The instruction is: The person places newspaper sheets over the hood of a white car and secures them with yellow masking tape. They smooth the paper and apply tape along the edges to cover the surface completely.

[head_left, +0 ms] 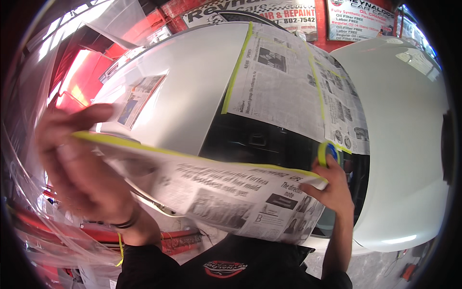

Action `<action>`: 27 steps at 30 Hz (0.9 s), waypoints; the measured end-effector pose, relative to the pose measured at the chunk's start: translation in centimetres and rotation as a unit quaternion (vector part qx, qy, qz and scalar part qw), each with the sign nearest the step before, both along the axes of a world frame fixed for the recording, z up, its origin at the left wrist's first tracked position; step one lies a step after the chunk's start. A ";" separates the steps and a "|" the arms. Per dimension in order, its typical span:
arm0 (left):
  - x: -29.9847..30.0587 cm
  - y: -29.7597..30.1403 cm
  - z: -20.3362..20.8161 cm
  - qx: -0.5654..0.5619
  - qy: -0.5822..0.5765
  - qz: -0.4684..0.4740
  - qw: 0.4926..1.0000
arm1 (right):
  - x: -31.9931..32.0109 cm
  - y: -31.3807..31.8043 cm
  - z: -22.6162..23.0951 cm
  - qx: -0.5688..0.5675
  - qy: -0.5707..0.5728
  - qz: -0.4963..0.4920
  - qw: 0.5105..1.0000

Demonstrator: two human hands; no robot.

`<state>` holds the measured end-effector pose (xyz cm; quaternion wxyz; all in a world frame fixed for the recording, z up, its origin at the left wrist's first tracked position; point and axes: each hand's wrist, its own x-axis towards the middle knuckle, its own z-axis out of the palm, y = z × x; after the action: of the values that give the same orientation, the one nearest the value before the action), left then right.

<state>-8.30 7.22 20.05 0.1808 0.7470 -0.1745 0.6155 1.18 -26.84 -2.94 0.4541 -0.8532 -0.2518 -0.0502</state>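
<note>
A newspaper sheet (226, 202) with yellow-green masking tape along its upper edge is stretched between my two hands, in front of a car's dark windshield (255, 137). At the sheet's left end my left hand (84, 164), smeared by motion, grips the taped corner. My right hand (332, 188) pinches the sheet's right end and also holds a roll of yellow-green masking tape (328, 153) with a blue core. Farther off, newspaper sheets (284, 77) taped down with the same tape cover the far part of the windshield.
The car's pale roof (187, 72) lies to the left, with a folded newspaper (141, 100) on it. On the right is the pale hood (399, 115). Clear plastic sheeting (53, 241) hangs at the left. Printed signs (361, 19) line the red wall behind the car.
</note>
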 end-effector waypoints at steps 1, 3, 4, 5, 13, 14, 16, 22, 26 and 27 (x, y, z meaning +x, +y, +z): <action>-0.9 1.0 1.4 -0.011 -0.058 0.027 0.998 | -0.8 -1.4 -0.2 -0.001 0.010 -0.012 1.000; -1.8 2.5 2.5 0.116 -0.135 0.117 0.977 | -2.6 -4.6 -0.9 -0.005 0.011 -0.033 0.999; -2.2 2.8 2.8 0.130 -0.136 0.151 0.971 | -3.5 -6.1 -1.1 -0.004 -0.002 -0.031 1.000; -2.7 3.1 3.0 0.144 -0.137 0.184 0.963 | -4.3 -7.7 -1.2 0.025 0.020 -0.041 0.999; -2.5 1.1 -5.2 -0.318 0.105 -0.210 0.918 | -0.6 -20.4 -1.9 0.088 0.069 -0.146 0.983; -2.1 0.5 -7.5 -0.359 0.138 -0.258 0.886 | 0.5 -22.4 -1.7 0.052 0.065 -0.157 0.984; -3.1 -0.6 -9.8 -0.402 0.208 -0.275 0.848 | 5.3 -23.6 -1.7 0.002 -0.002 -0.185 0.983; -4.5 -3.2 -11.0 -0.494 0.244 -0.464 0.693 | 24.8 -29.8 7.5 -0.142 -0.166 -0.272 0.937; -4.1 -4.7 -11.4 -0.507 0.230 -0.478 0.680 | 33.5 -23.9 18.0 -0.299 -0.331 -0.186 0.876; -4.0 -4.6 -11.8 -0.522 0.228 -0.457 0.683 | 33.9 -21.3 18.9 -0.294 -0.356 -0.160 0.873</action>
<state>-12.35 2.58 8.27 0.8348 0.4760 -0.0981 0.2585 35.05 -48.11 15.97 0.0479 -0.9003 -0.2597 -0.3461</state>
